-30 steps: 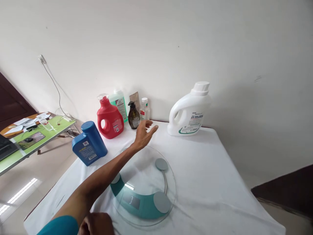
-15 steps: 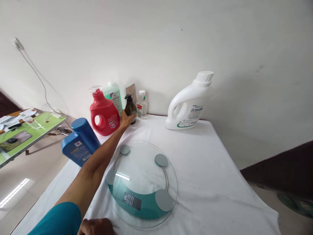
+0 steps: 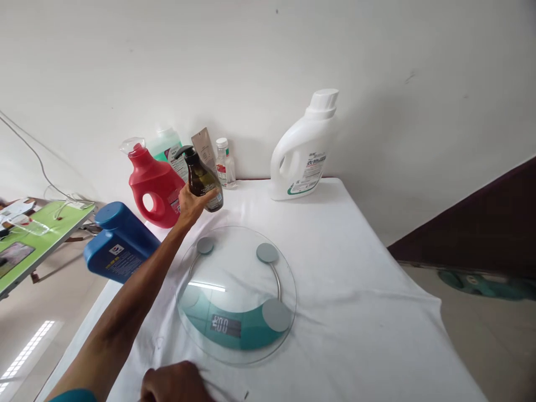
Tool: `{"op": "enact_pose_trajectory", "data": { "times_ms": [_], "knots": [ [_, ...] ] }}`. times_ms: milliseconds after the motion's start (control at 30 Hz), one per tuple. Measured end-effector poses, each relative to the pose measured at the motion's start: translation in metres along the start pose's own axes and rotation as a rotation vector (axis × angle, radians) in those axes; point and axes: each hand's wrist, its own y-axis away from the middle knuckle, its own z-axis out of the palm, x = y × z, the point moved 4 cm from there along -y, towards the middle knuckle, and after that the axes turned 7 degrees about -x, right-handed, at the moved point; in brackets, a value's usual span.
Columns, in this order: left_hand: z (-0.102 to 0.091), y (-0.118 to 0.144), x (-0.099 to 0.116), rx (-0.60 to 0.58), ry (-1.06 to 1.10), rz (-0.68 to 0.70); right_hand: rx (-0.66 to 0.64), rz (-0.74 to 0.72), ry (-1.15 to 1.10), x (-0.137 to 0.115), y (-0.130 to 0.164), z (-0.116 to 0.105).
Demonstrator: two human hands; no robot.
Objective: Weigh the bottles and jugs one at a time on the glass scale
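From the head view, I have the left hand (image 3: pixel 194 203) closed round the tilted dark pump bottle (image 3: pixel 201 177), eleven o'clock from the glass scale (image 3: pixel 237 296), likely because its body grips better than its pump (image 3: pixel 185 151). The right hand (image 3: pixel 175 383) curls at seven o'clock; contents, I cannot tell.

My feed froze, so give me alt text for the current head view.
The left hand grips a dark pump bottle beyond a round glass scale on a white-covered table. A red jug and blue bottle stand left, a white jug right; the right hand shows below.
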Motion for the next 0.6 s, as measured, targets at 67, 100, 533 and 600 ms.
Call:
{"op": "enact_pose_trajectory", "data": {
  "times_ms": [67, 100, 533, 600],
  "knots": [
    [-0.006, 0.023, 0.024, -0.086, -0.005, 0.023, 0.119, -0.105, -0.118, -0.001, 0.014, -0.007],
    [-0.007, 0.035, 0.035, -0.134, 0.009, 0.028, 0.132, -0.131, -0.145, -0.002, 0.02, -0.009],
    [0.004, 0.139, 0.05, -0.338, 0.091, -0.091, 0.305, -0.282, -0.224, -0.011, 0.039, -0.03],
    [0.002, 0.142, 0.048, -0.336, 0.061, -0.1, 0.31, -0.296, -0.232, -0.012, 0.039, -0.03]
  ]
}}
